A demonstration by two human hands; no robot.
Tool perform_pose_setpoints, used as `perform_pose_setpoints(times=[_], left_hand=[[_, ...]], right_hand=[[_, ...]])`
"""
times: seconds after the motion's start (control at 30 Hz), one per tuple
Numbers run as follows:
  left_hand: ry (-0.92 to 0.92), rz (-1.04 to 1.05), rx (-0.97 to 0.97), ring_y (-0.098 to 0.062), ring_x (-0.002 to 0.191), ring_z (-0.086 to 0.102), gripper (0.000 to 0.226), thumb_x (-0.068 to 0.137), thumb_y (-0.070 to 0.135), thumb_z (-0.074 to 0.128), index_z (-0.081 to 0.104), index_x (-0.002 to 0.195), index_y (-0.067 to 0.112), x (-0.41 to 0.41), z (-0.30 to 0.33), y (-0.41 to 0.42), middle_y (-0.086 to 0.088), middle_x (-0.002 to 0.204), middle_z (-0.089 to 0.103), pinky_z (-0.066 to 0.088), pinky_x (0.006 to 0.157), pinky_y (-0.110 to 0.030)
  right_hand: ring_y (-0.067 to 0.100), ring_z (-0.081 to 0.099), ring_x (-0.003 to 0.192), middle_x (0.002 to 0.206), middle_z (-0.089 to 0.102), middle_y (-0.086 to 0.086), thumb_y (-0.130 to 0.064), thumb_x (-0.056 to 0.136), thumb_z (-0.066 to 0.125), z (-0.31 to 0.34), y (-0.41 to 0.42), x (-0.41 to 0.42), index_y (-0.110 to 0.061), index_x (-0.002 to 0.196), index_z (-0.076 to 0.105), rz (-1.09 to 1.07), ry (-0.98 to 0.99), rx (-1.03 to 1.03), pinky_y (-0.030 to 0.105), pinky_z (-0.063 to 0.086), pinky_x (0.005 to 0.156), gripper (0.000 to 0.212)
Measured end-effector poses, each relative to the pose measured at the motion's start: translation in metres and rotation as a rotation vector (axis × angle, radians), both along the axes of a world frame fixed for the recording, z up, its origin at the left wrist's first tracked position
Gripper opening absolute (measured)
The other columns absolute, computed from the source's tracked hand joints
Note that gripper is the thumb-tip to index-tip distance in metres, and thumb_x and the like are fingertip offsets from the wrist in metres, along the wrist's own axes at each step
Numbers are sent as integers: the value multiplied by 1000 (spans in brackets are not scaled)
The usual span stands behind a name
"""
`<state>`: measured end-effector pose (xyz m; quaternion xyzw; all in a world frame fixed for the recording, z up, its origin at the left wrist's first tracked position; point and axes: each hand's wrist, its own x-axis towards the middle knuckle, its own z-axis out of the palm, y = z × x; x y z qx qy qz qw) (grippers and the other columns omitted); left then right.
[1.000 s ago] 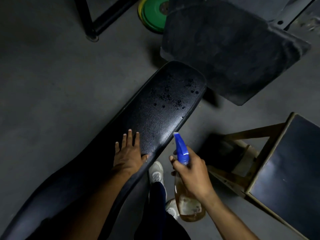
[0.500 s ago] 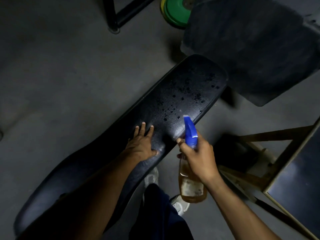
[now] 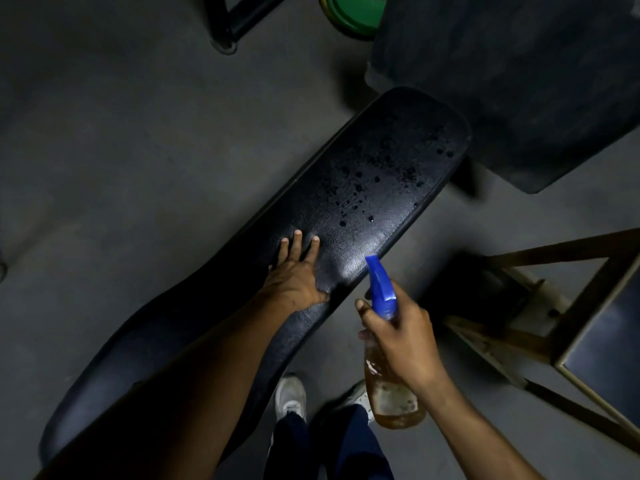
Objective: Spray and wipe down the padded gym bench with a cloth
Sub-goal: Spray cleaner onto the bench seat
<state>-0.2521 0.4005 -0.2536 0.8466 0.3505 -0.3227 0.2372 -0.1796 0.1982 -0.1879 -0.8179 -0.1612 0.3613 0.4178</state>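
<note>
Dim grey floor (image 3: 121,150); green weight plate (image 3: 353,15) beside a dark mat (image 3: 519,81).

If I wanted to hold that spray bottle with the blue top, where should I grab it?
Probably around the thin neck just under the blue sprayer, coming from behind, as the right hand does on the spray bottle. The neck is narrow enough for fingers to wrap, and the nozzle then points away toward the bench.

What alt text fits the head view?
A right hand grips a clear amber-liquid spray bottle with blue trigger head beside a black padded gym bench speckled with droplets, while the left hand rests flat on it.
</note>
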Motion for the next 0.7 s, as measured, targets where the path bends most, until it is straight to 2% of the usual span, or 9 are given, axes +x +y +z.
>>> perform_pose_setpoints(times=[0.13,0.23,0.3,0.37,0.47,0.53,0.63,0.7], left_hand=[[-26,14,-1,-25,150,-25,124,75,53,78,-15,156,35,-4,-2,-3,3,160,-34,11,119,-59],[-52,18,8,-24,150,-25,123,77,51,78,-15,156,34,-10,-4,-7,2,159,-36,9,121,-57],[-73,2,10,-24,150,-25,122,78,51,77,-14,156,31,-17,-5,-9,1,160,-35,7,123,-54],[-97,-14,11,-23,150,-24,120,79,51,75,-13,157,27,-27,-5,-10,-1,161,-34,8,124,-52],[-106,-25,38,-22,152,-20,118,80,53,72,-11,158,22,-44,-3,-9,-2,162,-30,5,124,-49],[-102,-5,65,-23,152,-17,117,81,54,72,-9,159,21,-56,-1,-7,-3,163,-28,4,124,-49],[-66,37,107,-23,153,-15,117,80,55,71,-9,158,21,-72,2,1,-3,164,-26,4,123,-53],[-24,51,123,-25,153,-15,118,80,57,71,-10,158,22,-84,3,8,-4,164,-26,4,122,-56]], right_hand=[[14,78,60,82,72,-3,-31,93,79,2,-18,-6,-33,100,63,-151,9,-3,59,63,74,18],[15,77,57,74,68,6,-25,94,79,6,-29,-9,-26,91,62,-201,-2,-11,61,63,70,18],[15,77,59,80,70,6,-27,94,80,9,-33,-15,-28,94,63,-191,4,-16,61,63,71,17],[14,77,61,85,72,-5,-33,93,79,12,-33,-24,-31,100,63,-149,7,-22,58,64,73,18],[11,77,62,80,73,-10,-52,84,72,16,-25,-40,-28,100,62,-71,16,-45,56,63,75,31],[13,76,63,76,74,-11,-58,80,67,16,-17,-53,-29,99,61,-24,9,-55,55,63,74,36],[14,76,63,81,75,-12,-55,84,70,17,-2,-68,-35,100,60,25,-21,-50,51,62,72,27],[11,76,59,76,74,-8,-41,90,76,18,7,-75,-37,94,59,31,-11,-16,50,62,70,18]])
